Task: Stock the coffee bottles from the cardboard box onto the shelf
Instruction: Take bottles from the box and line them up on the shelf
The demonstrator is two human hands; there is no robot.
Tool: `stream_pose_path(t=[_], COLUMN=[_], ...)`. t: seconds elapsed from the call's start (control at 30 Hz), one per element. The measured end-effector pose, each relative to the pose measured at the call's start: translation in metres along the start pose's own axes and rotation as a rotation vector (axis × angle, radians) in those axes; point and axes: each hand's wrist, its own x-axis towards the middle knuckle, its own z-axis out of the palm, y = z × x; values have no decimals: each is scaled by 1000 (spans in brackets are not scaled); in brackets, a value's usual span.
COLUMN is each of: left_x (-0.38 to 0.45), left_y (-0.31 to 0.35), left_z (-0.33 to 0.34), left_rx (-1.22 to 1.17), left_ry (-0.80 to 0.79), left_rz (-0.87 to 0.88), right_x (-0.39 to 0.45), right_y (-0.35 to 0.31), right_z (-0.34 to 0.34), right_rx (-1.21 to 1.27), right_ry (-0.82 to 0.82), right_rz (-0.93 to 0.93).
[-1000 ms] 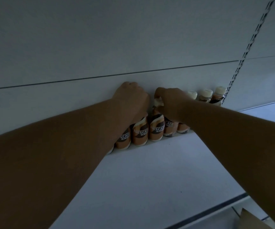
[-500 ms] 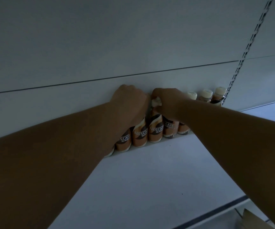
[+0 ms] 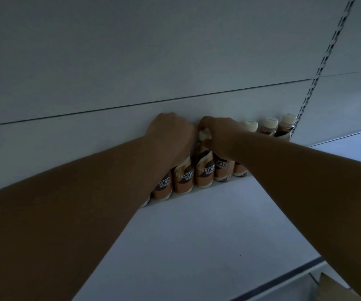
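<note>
A row of orange-brown coffee bottles (image 3: pixel 205 170) with cream caps stands against the back wall of a white shelf (image 3: pixel 196 235). My left hand (image 3: pixel 170 135) is closed over the tops of the bottles at the left of the row. Just to its right, my right hand (image 3: pixel 218 133) grips the neck and cap of a bottle. Three more capped bottles (image 3: pixel 268 127) stand to the right of my hands. A corner of the cardboard box (image 3: pixel 335 287) shows at the bottom right.
A slotted metal upright (image 3: pixel 318 68) runs up the back panel at the right. The shelf's front edge (image 3: pixel 283 274) has a dark strip. In front of the row the shelf surface is bare white.
Both hands have shifted slightly left along the row and stay closed on the bottle tops. The bottles beneath them have moved a little left too.
</note>
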Motion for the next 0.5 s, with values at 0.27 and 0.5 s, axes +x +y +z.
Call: stream_pose_path(t=[0.27, 0.5], left_x=[-7, 15], left_y=[6, 27], left_z=[1, 4], left_rx=[-55, -178], left_ry=[60, 233], left_rz=[12, 84], right_x=[-18, -39], right_y=[-3, 30], right_z=[-5, -14], right_rx=[8, -75], right_ry=[74, 220], right_rz=[34, 66])
